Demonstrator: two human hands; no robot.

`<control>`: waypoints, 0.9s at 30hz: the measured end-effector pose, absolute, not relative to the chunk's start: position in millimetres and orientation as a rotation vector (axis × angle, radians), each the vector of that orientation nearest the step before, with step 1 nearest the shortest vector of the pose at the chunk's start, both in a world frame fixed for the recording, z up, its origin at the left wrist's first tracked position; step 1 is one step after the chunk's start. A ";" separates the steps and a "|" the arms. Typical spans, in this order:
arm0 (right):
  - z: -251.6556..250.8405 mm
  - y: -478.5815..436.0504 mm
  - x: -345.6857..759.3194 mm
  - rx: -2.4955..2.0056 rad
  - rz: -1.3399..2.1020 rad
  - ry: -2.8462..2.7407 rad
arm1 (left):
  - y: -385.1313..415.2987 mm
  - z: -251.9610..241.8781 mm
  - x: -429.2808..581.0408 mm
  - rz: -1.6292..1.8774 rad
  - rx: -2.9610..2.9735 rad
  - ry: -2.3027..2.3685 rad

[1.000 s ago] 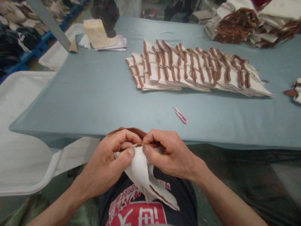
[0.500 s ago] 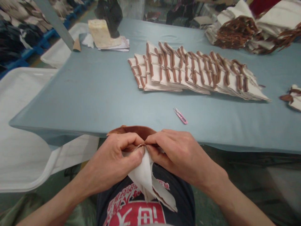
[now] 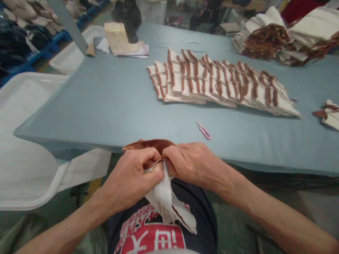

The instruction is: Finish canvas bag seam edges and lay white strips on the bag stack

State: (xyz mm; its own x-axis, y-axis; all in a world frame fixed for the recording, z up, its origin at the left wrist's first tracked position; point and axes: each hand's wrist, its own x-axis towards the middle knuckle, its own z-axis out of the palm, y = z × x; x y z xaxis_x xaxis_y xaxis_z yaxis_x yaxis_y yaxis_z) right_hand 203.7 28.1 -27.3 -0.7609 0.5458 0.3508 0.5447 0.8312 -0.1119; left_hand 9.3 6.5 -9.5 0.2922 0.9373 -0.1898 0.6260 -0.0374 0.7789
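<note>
A white fabric piece with a brown part [image 3: 161,190] hangs between my two hands, close to my body at the table's front edge. My left hand [image 3: 137,173] is closed, pinching its seam between thumb and fingers. Right beside it, my right hand [image 3: 190,162] also grips the seam, with knuckles bent and fingertips mostly hidden. The brown part [image 3: 156,144] curves up behind my hands near the table edge, while the white cloth droops below them. Pink thread snips [image 3: 203,130] lie on the table beyond my right hand.
Several white pieces with brown trim [image 3: 217,79] overlap in a row on the blue-covered table [image 3: 100,106]. Bundles of similar pieces [image 3: 267,38] are stacked at the back right. One small piece [image 3: 329,114] lies at the right edge. White bins [image 3: 23,141] stand at the left.
My right hand has curled more tightly at the seam, and its wrist and forearm have turned outward and up. The left hand keeps its grip. The view has shifted slightly.
</note>
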 end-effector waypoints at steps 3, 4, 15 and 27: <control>-27.7 30.3 205.9 -0.863 0.322 -2.524 | 4.5 -9.7 7.7 0.526 1.753 1.401; -25.5 30.2 206.5 -0.879 0.470 -2.471 | 3.8 -9.8 6.7 0.535 1.749 1.386; -3.5 31.2 200.4 -1.245 1.290 -2.144 | 8.7 -2.2 -4.2 0.496 1.673 1.214; -8.9 34.4 197.4 -1.128 1.477 -1.999 | 17.1 -5.4 -13.9 0.552 1.876 1.085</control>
State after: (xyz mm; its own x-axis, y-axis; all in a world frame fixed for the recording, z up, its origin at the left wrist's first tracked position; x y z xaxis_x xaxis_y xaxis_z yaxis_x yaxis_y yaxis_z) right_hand 197.4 34.4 -8.9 -0.5887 0.7970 -0.1351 0.3634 0.1116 -0.9249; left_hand -13.9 17.1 -5.4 0.5208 0.8524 -0.0466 0.4638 -0.2367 0.8537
